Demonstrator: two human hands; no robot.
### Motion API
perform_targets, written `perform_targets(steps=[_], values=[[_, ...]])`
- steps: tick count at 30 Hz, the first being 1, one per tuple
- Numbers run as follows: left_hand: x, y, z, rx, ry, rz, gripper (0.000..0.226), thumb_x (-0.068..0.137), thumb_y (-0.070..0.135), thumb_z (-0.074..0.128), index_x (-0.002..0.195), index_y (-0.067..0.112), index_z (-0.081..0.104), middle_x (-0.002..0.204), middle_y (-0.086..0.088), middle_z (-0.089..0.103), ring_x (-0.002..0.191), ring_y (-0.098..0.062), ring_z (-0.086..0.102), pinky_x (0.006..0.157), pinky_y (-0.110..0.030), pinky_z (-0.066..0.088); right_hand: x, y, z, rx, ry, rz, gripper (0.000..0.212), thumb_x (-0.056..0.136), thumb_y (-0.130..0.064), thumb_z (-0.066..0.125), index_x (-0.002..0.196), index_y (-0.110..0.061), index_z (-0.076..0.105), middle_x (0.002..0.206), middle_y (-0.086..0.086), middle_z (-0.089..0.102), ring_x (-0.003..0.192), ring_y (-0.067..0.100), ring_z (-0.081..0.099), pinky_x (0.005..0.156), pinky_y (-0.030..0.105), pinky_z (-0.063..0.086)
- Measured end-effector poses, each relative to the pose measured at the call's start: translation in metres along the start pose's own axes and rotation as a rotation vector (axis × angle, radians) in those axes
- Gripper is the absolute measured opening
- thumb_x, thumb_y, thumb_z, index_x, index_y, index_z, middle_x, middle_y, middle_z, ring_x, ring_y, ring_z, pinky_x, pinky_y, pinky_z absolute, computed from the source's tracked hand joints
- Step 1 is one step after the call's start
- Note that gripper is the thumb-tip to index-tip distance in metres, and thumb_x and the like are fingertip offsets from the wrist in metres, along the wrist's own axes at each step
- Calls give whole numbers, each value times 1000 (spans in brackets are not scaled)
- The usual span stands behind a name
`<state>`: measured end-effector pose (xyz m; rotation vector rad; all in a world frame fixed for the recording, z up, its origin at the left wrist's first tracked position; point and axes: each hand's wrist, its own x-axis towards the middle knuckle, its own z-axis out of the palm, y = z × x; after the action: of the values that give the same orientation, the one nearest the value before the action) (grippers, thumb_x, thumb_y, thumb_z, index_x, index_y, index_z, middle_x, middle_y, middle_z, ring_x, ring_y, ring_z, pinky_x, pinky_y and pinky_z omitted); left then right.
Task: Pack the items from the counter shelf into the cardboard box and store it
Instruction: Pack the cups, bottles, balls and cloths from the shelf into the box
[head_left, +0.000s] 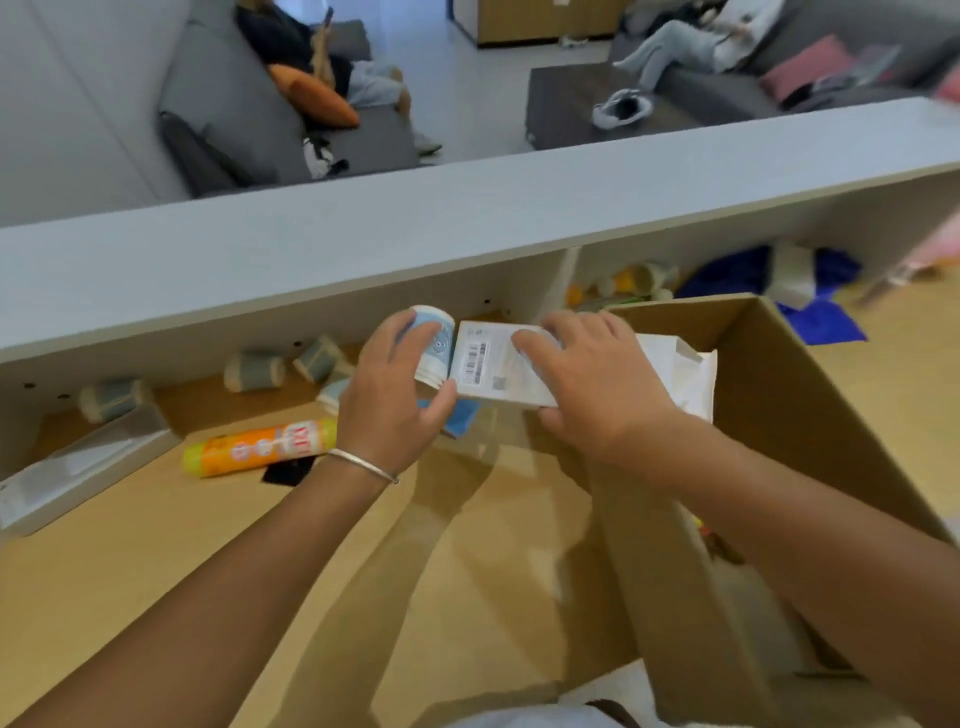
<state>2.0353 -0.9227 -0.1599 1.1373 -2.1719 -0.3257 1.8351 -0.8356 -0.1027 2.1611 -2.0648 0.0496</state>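
Observation:
My left hand (387, 384) grips a stack of pale blue and white paper cups (434, 345) above the wooden counter shelf (130, 545). My right hand (597, 384) holds a flat white box with a barcode label (493, 371) next to the cups, at the left rim of the open cardboard box (779, 395). White packaging (685, 369) lies inside the cardboard box. An orange and yellow spray can (260, 448) lies on its side on the shelf, left of my left wrist. A blue item (460, 421) shows under my left hand.
Several small grey rolls (254, 371) lie along the back of the shelf, and a clear flat case (83, 467) sits at the left. The grey countertop (467, 218) overhangs the shelf. Blue cloth (826, 312) and small items fill the right compartment. People sit on sofas beyond.

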Motion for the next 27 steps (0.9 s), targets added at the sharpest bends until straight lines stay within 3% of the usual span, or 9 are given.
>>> perform_targets(steps=[4, 10, 15, 22, 27], values=[[35, 73, 29, -20, 6, 128, 53, 80, 30, 69, 129, 17, 52, 139, -6, 45, 125, -22, 45, 92, -28, 43, -39, 70, -24, 10, 75, 151, 72, 75, -46, 69, 136, -31, 34, 134, 3, 46, 123, 25, 42, 109, 46, 28], [57, 156, 89, -51, -74, 253, 53, 83, 36, 66, 131, 21, 50, 139, -1, 44, 124, -20, 45, 85, -35, 52, -93, 148, -24, 21, 29, 384, 69, 75, -52, 65, 134, -27, 39, 124, 4, 52, 109, 25, 49, 93, 42, 38], [59, 192, 128, -48, -192, 267, 63, 85, 48, 62, 140, 27, 39, 146, 0, 36, 132, -19, 37, 99, -38, 46, -116, 177, -2, 30, -23, 477, 66, 77, -54, 61, 132, -25, 40, 119, 5, 54, 102, 26, 52, 81, 40, 42], [43, 138, 123, -13, -215, 174, 64, 87, 49, 58, 142, 25, 37, 145, 1, 39, 132, -17, 39, 106, -41, 43, -100, 171, 17, 112, 40, 446, 63, 80, -46, 62, 135, -22, 41, 120, 3, 55, 109, 24, 51, 92, 40, 43], [12, 58, 87, 68, -194, 24, 60, 89, 44, 60, 140, 20, 41, 142, -2, 43, 129, -19, 42, 102, -38, 44, -49, 115, 21, 207, 55, 266, 61, 82, -44, 61, 136, -23, 41, 127, 2, 54, 118, 23, 49, 103, 47, 39]])
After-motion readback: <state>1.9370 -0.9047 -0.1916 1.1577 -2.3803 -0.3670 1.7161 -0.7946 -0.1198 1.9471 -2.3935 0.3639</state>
